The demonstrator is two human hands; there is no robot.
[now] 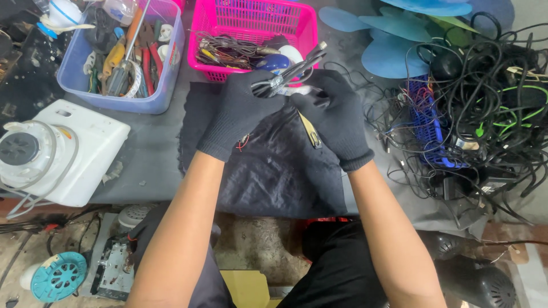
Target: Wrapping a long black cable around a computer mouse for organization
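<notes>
Nearest the camera, below the bench (pixel 151 154) edge, a teal slotted disc (pixel 57 278) and a small metal chassis (pixel 114 268) lie on the floor. On the bench a black cloth (pixel 274 171) is spread beneath both forearms. Both hands wear black knit gloves.

The left hand (pixel 237 117) has its grip pressed together around a folded bundle of black cable (pixel 291 71), held above the cloth. The right hand (pixel 337 117) meets it from the other side, fingers closed on the same bundle; a flat brass-coloured strip (pixel 310 132) projects downward from under this hand, though how it is held cannot be told.

To the left sits a white appliance housing (pixel 63 151). To the right, well apart from the hands, lies a large tangle of black cords (pixel 485 108) over a blue basket (pixel 425 120).

Farther back stand a pink basket (pixel 257 28) containing wires and a lavender bin (pixel 123 100) of hand tools. Blue fan blades (pixel 394 51) lie at the far right.
</notes>
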